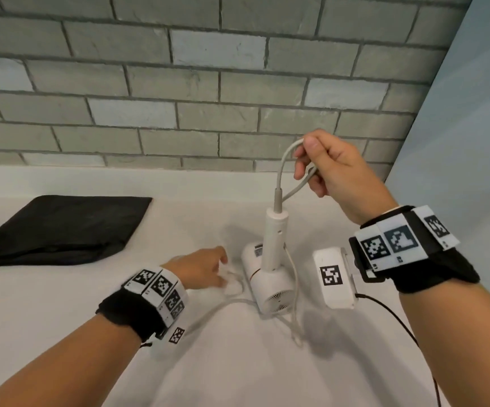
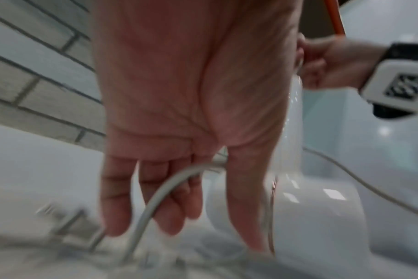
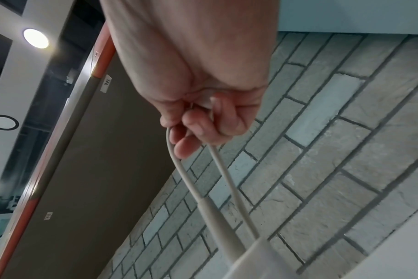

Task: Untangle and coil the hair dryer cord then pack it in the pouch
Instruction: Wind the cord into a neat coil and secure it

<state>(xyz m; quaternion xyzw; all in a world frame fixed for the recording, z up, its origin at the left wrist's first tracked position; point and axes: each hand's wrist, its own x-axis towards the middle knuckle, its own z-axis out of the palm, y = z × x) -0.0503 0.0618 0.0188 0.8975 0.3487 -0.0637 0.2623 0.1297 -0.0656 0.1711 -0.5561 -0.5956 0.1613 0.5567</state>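
Observation:
The white hair dryer (image 1: 270, 277) lies with its barrel on the white counter and its handle (image 1: 276, 236) pointing up. Its grey-white cord (image 1: 284, 160) rises from the handle top in a loop. My right hand (image 1: 305, 157) pinches that loop above the handle; the right wrist view shows the right hand (image 3: 198, 128) with fingers curled round the cord (image 3: 179, 166). More cord trails over the counter round the barrel. My left hand (image 1: 223, 268) reaches down left of the barrel by the plug (image 1: 233, 284). In the left wrist view its fingers (image 2: 179, 217) are straight, with cord (image 2: 155, 196) crossing them. The black pouch (image 1: 56, 227) lies flat at left.
A grey brick wall (image 1: 179, 83) backs the counter (image 1: 61, 333), and a pale blue panel (image 1: 458, 127) closes the right side. A thin black cable (image 1: 399, 318) runs from my right wrist device across the counter's right part.

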